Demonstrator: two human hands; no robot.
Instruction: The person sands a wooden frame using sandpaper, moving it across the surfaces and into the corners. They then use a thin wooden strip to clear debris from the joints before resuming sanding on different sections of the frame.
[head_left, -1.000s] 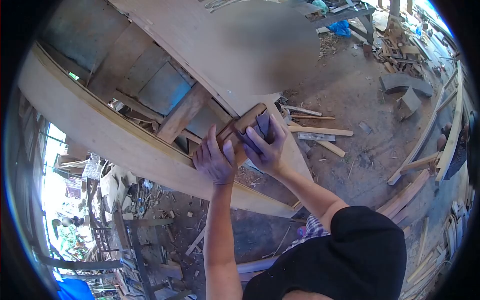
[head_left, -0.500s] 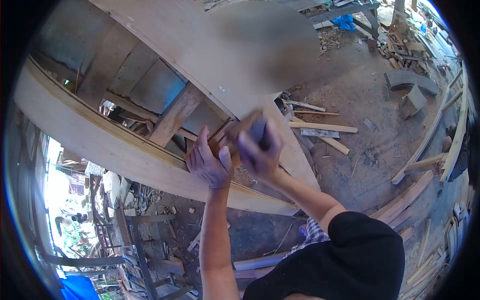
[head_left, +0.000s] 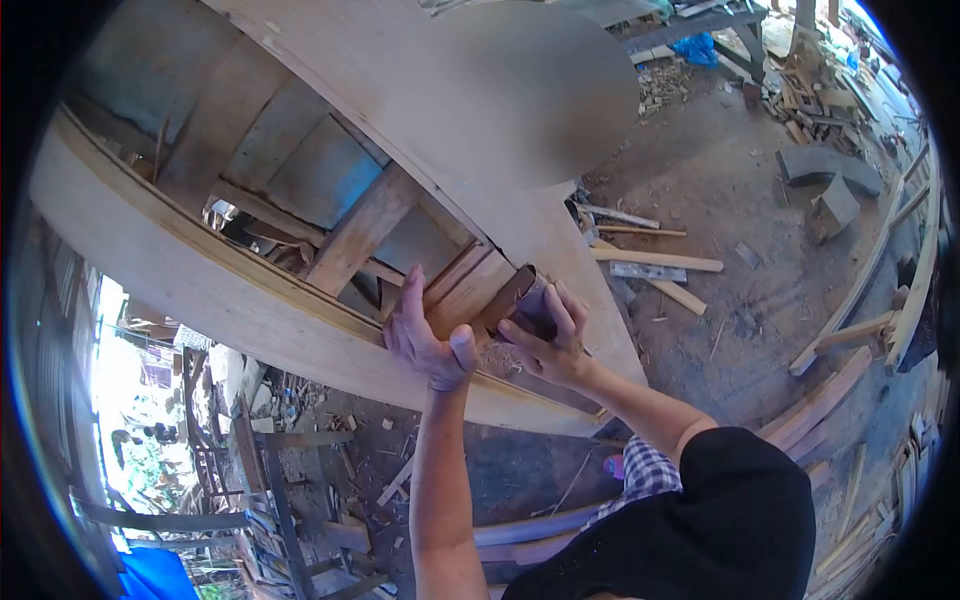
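Starting at the left of the frame, the long curved plank point(head_left: 200, 290) of the wooden boat hull sweeps from upper left down to centre, and my left hand point(head_left: 425, 335) sits on its upper edge near the middle of the picture, fingers spread flat against the short wooden block point(head_left: 465, 290), thumb hooked below; it presses rather than clasps. Just to the right, my right hand point(head_left: 550, 335) is closed around a folded sheet of sandpaper point(head_left: 525, 300), pushed against the block's end. I judge the main risk is the paper slipping off that end, so my knuckles scrape the raw plank edge or pick up splinters. The left fingers lie close to the rubbing path and could get abraded. Scrap timber point(head_left: 650, 265) litters the ground at right, a tripping hazard if I shift my feet.
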